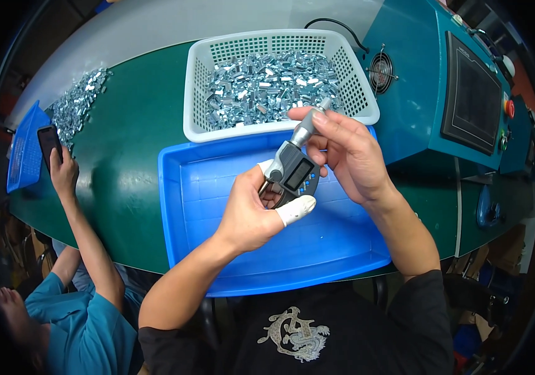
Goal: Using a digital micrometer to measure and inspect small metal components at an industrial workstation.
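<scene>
My left hand (252, 209), with white finger cots on thumb and a fingertip, grips the frame of a dark grey digital micrometer (292, 167) above the blue tray (217, 250). My right hand (348, 150) pinches the micrometer's metal thimble at its upper end. Something small may sit in the micrometer's jaws under my left fingers, but it is hidden. Just beyond my hands stands a white perforated basket (200, 94) heaped with several small shiny metal parts (267, 84).
A green table (130, 144) carries a loose pile of the same metal parts (80, 103) at far left. A teal machine with a dark screen (470, 100) stands at right. A seated person at lower left holds a phone (50, 144) beside a blue basket (25, 150).
</scene>
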Demonstrator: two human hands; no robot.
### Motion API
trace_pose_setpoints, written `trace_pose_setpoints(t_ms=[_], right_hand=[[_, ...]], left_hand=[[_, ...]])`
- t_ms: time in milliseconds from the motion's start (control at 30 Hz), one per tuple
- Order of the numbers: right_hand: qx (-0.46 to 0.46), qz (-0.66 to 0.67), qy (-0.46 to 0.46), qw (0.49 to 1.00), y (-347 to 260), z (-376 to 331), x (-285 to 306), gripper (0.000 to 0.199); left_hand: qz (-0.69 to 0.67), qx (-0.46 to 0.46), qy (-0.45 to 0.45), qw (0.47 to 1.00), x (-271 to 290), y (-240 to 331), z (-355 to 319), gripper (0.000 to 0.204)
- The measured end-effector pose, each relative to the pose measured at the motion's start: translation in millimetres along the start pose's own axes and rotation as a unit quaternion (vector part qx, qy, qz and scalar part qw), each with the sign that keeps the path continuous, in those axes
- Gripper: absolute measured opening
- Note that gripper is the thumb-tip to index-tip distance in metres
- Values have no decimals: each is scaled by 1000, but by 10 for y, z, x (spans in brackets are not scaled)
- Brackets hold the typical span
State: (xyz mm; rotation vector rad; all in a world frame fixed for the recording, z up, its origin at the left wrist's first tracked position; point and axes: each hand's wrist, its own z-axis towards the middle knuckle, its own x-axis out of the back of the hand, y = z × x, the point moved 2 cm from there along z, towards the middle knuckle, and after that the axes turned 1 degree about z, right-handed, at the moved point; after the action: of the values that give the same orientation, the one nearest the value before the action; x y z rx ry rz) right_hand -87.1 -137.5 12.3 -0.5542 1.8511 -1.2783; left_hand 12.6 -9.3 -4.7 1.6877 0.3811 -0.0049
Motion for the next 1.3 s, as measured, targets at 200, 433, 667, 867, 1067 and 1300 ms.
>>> trace_pose_setpoints(t_ms=[200, 433, 667, 867, 1067, 1300], right_hand=[[8, 2, 7, 1000, -5, -2, 23, 35], [-10, -42, 78, 996, 8, 3, 37, 28], [4, -51, 78, 996, 25, -7, 33, 26], [4, -64, 82, 995, 45, -5, 40, 28], [-8, -27, 62, 998, 108, -38, -14, 45], [-11, -50, -29, 998, 244, -112, -253, 45]], left_hand=[[36, 22, -5, 999, 39, -50, 20, 44], [26, -87, 36, 995, -5, -24, 29, 64], [92, -93, 8, 991, 4, -38, 14, 69], [111, -113, 11, 987, -2, -30, 9, 70], [58, -156, 37, 985, 4, -11, 20, 69], [56, -148, 58, 986, 41, -86, 50, 84]])
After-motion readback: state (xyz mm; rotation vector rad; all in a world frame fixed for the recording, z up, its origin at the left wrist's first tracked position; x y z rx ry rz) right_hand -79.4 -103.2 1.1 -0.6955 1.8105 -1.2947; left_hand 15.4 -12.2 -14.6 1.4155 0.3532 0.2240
